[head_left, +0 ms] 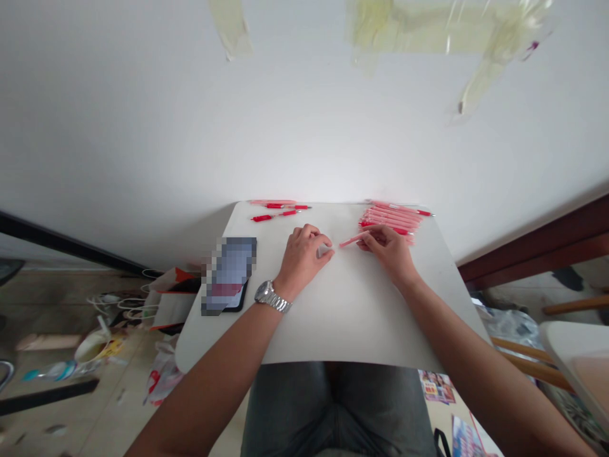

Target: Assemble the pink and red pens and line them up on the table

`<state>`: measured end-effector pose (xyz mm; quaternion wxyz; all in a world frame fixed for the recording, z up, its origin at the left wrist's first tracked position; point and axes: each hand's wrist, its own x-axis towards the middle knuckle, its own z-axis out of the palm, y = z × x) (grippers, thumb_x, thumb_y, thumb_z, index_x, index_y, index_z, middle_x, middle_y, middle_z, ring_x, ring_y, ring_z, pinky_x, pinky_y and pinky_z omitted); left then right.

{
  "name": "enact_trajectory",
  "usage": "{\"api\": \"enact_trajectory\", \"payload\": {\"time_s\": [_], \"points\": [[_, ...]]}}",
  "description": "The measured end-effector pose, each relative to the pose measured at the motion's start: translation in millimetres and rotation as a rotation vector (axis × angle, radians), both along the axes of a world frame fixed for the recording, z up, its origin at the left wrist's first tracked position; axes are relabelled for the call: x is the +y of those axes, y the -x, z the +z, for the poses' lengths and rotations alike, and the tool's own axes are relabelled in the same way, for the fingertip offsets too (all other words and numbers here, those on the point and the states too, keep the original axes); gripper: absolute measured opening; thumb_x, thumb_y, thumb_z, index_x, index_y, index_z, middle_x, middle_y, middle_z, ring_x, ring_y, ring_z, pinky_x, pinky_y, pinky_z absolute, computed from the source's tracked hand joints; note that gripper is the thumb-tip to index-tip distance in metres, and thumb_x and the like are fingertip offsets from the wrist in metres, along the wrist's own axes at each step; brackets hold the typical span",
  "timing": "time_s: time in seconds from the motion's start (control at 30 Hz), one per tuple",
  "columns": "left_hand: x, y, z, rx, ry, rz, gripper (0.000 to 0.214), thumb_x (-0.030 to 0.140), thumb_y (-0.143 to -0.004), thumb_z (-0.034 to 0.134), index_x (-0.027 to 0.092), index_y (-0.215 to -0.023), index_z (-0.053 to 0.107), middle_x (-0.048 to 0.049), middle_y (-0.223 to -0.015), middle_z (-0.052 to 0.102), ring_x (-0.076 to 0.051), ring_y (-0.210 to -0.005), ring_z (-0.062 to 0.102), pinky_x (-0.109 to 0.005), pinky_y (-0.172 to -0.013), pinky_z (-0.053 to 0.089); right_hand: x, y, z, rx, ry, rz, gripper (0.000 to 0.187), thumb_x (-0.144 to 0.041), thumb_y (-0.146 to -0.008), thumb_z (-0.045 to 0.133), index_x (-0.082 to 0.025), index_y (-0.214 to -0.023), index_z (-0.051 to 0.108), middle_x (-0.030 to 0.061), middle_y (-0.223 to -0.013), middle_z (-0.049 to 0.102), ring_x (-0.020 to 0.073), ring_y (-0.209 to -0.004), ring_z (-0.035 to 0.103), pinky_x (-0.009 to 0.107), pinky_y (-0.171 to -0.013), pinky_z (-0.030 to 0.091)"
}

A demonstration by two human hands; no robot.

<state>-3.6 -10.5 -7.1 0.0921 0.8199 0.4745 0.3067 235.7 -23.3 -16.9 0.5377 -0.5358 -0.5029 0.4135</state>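
Observation:
My left hand (304, 254), with a metal watch (272, 296) on its wrist, is curled above the middle of the white table (342, 317). Between its thumb and fingers is a small translucent piece (323, 250), whose kind I cannot make out. In a pinch, my right hand (387, 251) holds a slim pink pen (352, 240), its tip pointing left toward the other hand. Just behind the right hand lies a pile of pink pens (394, 217), with a few red parts among them. Several red and pink pens (276, 217) lie at the back left.
A phone (233, 273), partly pixelated, lies on the table's left side. The white wall (304, 127) rises directly behind the table. Bags (166, 368), a bottle (59, 370) and a cup (92, 346) are on the floor at left. Another white surface (578, 349) stands at right.

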Motion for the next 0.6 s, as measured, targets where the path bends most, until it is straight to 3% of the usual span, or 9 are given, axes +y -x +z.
{"api": "enact_trajectory", "payload": {"time_s": [0.43,0.6], "points": [[-2.9,-0.3,2.5,0.058,-0.019,-0.061,0.019,0.020,-0.092,0.072,0.030,-0.108,0.075,-0.0069,-0.114,0.060,-0.026,-0.105,0.056,-0.045,-0.100,0.048,-0.4,1.0,-0.9,0.014,-0.016,0.017,0.046,-0.063,-0.082,0.081,-0.022,-0.098,0.071,0.0066,-0.094,0.078,0.0233,-0.086,0.079,0.046,-0.089,0.069],[-2.2,0.4,0.2,0.056,-0.021,-0.075,0.020,0.017,-0.094,0.068,0.031,-0.104,0.077,-0.0067,-0.114,0.059,-0.026,-0.104,0.056,-0.045,-0.100,0.048,-0.5,0.4,-0.3,0.018,-0.021,0.006,0.045,-0.062,-0.083,0.081,-0.022,-0.100,0.072,0.0073,-0.096,0.079,0.0236,-0.087,0.079,0.048,-0.090,0.069]]}}
